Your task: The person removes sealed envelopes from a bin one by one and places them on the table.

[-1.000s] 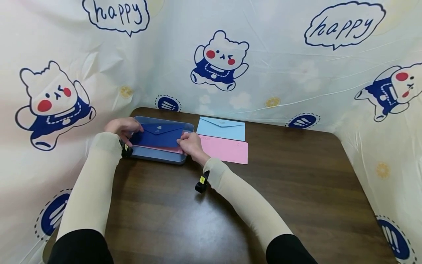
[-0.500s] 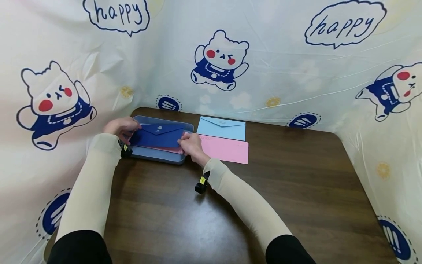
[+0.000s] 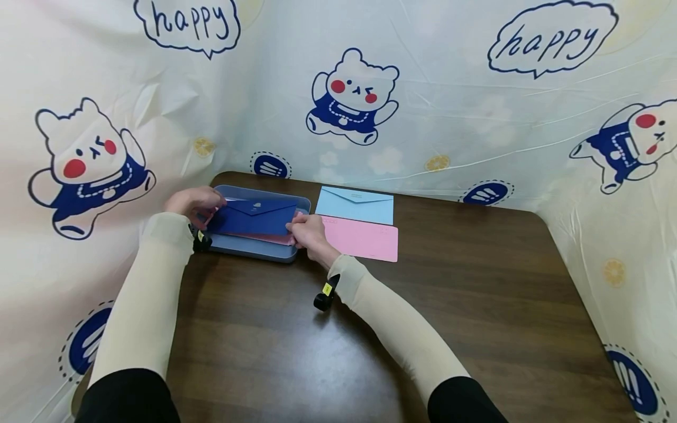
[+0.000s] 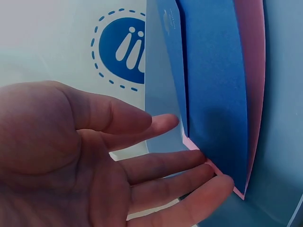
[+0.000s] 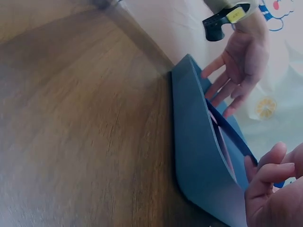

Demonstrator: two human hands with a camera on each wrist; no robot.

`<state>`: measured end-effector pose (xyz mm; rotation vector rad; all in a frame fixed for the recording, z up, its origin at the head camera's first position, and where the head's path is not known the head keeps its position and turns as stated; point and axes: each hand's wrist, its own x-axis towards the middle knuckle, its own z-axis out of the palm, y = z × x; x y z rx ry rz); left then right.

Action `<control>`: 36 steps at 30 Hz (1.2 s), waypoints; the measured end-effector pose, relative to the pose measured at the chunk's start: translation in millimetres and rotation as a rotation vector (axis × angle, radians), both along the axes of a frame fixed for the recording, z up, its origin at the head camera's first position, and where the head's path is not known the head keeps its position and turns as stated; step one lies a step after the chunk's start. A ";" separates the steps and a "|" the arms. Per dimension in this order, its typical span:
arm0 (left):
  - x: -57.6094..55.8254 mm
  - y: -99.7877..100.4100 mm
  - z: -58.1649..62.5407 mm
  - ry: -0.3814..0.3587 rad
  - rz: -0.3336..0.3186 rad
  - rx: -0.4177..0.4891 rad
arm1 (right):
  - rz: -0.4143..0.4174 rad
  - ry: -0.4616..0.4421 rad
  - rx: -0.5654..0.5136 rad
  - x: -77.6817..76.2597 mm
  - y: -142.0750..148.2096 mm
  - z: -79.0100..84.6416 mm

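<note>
A dark blue envelope with a pointed flap lies over a pink envelope inside the blue-grey tray. My left hand is at the tray's left end. In the left wrist view its fingertips touch the short edge of the stacked envelopes, fingers extended and thumb held apart. My right hand holds the right end of the dark blue envelope, fingers bent at its edge. The right wrist view shows these bent fingers just over the tray's end wall.
Right of the tray, a light blue envelope lies on the brown table, with another pink envelope in front of it. A printed cloth hangs behind and along the sides of the table.
The dark blue envelope has slid slightly to the right, and my right hand with it. My left hand has shifted a little left, baring more of the stack's left edge.
</note>
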<state>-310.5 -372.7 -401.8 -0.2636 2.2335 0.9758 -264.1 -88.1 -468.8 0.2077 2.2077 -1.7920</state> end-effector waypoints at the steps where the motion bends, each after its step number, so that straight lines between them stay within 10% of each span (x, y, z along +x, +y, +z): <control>1: -0.1 -0.3 0.3 -0.006 -0.004 0.000 | -0.001 -0.001 -0.003 0.3 -0.2 0.6; 36: 9.7 15.0 13.9 0.012 -0.030 0.037 | 0.047 0.058 0.064 0.9 19.4 -0.8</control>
